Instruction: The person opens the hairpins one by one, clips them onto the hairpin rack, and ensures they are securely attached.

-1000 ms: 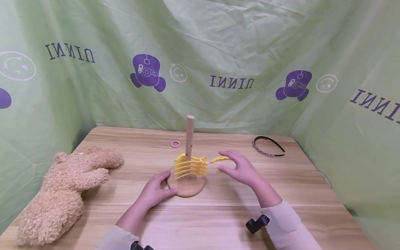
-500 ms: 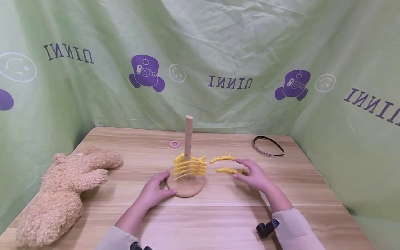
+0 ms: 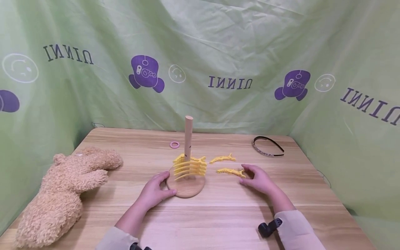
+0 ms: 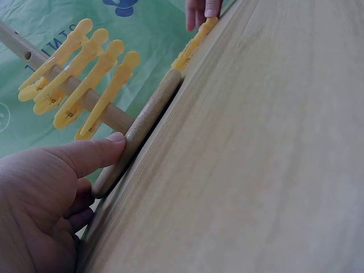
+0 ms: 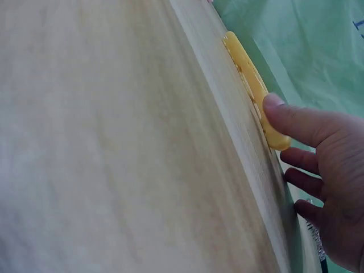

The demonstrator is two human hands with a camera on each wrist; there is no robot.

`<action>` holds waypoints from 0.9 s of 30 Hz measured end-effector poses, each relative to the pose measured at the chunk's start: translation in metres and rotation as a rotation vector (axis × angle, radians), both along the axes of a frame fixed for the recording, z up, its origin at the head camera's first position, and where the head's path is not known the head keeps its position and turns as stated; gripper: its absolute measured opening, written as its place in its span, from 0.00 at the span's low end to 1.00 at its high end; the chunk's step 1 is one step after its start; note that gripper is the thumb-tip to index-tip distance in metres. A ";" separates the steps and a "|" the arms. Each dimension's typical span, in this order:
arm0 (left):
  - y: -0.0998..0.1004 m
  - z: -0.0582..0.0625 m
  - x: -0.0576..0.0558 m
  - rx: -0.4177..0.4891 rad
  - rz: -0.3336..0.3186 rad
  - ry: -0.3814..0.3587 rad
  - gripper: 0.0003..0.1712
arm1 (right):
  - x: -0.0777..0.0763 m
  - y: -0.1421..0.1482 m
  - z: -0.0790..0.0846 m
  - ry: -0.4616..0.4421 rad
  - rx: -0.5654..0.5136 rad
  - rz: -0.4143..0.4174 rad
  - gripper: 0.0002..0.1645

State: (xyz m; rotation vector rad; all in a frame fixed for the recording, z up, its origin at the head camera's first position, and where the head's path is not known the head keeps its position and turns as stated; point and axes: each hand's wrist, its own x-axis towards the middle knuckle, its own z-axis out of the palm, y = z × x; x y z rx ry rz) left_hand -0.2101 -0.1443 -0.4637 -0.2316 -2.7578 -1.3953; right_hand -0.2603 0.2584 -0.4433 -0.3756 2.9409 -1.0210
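My left hand holds the left rim of a round wooden base, thumb over its edge. An upright wooden dowel rises from that base. Several yellow hair clips are clamped one above another on the dowel. Two more yellow alligator hair clips lie on the table to its right: a farther clip and a nearer clip. My right hand is at the nearer clip's right end, thumb and fingers spread on either side. In the right wrist view the thumb overlaps this clip.
A brown plush toy lies along the table's left side. Toward the back are a pink ring and a black headband with a sparkly band. Green printed cloth encloses the wooden table.
My right hand has moved right and slightly nearer, from over the two loose clips to the nearer one's right end, uncovering both. My left hand stays on the base.
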 end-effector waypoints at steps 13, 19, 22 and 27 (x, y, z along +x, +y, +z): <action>0.000 -0.001 0.001 0.000 -0.001 -0.005 0.46 | -0.003 0.001 -0.003 0.037 0.069 0.008 0.34; 0.001 0.000 0.001 -0.007 0.000 0.001 0.46 | -0.004 0.001 -0.004 0.037 0.069 -0.002 0.30; 0.001 0.001 0.001 -0.011 -0.001 0.001 0.46 | -0.004 0.001 -0.003 0.030 0.069 -0.007 0.30; 0.001 0.002 0.002 -0.016 -0.002 0.006 0.46 | -0.001 -0.001 0.002 -0.009 0.026 -0.028 0.31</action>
